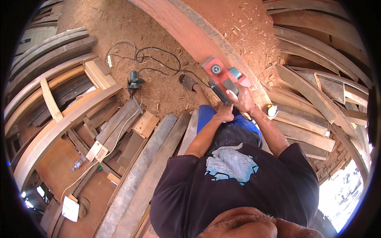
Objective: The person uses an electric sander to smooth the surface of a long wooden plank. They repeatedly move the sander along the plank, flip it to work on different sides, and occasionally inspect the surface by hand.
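A red and black electric planer [227, 75] is over the near part of a long reddish wooden board [180, 29]. My right hand [243, 99] is closed around the planer's rear handle, thumb along its top. Close beside it, my left hand [224, 113] has its fingers curled at the black rear end of the planer; exactly what those fingertips grip is partly hidden. The planer's underside cannot be seen. A black power cord [166, 59] trails off to the left over the floor.
A dark green power tool [135, 80] stands on the floor to the left, near a pale extension cord [115, 147]. Curved timber pieces [51, 107] are stacked at left, more planks [301, 123] at right. Wood shavings cover the dirt floor [89, 20]. A small yellow-and-white object [272, 111] lies right of my hands.
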Demonstrator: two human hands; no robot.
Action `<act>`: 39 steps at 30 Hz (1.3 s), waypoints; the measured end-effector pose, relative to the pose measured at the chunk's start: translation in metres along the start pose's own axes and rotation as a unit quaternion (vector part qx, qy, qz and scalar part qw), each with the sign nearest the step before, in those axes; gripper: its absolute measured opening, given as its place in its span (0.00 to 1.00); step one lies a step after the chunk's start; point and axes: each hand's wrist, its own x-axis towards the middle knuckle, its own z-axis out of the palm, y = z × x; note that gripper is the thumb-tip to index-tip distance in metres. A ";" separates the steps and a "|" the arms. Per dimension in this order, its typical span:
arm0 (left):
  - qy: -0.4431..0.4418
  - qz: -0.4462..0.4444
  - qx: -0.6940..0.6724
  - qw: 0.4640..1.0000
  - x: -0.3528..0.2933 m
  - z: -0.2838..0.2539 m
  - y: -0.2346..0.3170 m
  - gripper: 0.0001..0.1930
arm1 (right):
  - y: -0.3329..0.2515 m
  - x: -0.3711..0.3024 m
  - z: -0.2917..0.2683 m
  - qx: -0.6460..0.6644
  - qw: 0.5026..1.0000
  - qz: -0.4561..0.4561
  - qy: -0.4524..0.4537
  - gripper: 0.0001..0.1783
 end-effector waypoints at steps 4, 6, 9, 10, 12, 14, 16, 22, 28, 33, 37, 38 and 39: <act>-0.045 0.039 -0.043 0.997 0.007 0.017 0.004 0.33 | -0.031 0.041 0.001 -0.002 1.000 -0.010 0.012 0.35; -0.096 0.035 -0.108 0.989 0.001 0.001 -0.005 0.27 | -0.051 0.063 0.001 0.002 1.000 0.006 0.001 0.35; -0.035 0.025 -0.120 0.992 -0.011 0.003 -0.027 0.19 | -0.066 0.103 0.009 -0.016 1.000 -0.019 0.010 0.35; -0.006 0.012 -0.138 0.990 -0.016 0.004 -0.036 0.17 | -0.072 0.115 0.011 -0.020 0.999 -0.030 0.019 0.35; -0.011 -0.018 -0.167 0.986 -0.020 -0.010 -0.060 0.16 | -0.080 0.142 0.015 -0.037 0.998 -0.050 0.029 0.35; 0.098 -0.065 -0.187 0.975 -0.034 -0.021 -0.085 0.15 | -0.096 0.163 0.020 -0.052 0.995 -0.068 0.044 0.35; 0.176 -0.126 -0.205 0.954 -0.048 -0.030 -0.114 0.15 | -0.111 0.185 0.021 -0.048 0.996 -0.063 0.031 0.38; 0.267 -0.286 -0.267 0.881 -0.095 -0.079 -0.183 0.12 | -0.147 0.255 0.031 -0.055 0.996 -0.062 0.023 0.36; 0.285 -0.294 -0.285 0.867 -0.115 -0.105 -0.233 0.14 | -0.186 0.320 0.045 -0.046 0.994 -0.089 0.052 0.32; 0.331 -0.269 -0.303 0.852 -0.117 -0.142 -0.249 0.14 | -0.209 0.373 0.053 -0.072 0.993 -0.077 0.057 0.33; 0.301 -0.291 -0.310 0.854 -0.122 -0.183 -0.271 0.14 | -0.235 0.408 0.054 -0.059 0.995 -0.064 0.042 0.39; 0.304 -0.291 -0.310 0.852 -0.124 -0.190 -0.278 0.14 | -0.245 0.415 0.053 -0.072 0.994 -0.066 0.049 0.40; 0.308 -0.292 -0.310 0.851 -0.127 -0.197 -0.285 0.14 | -0.252 0.424 0.053 -0.084 0.992 -0.069 0.057 0.40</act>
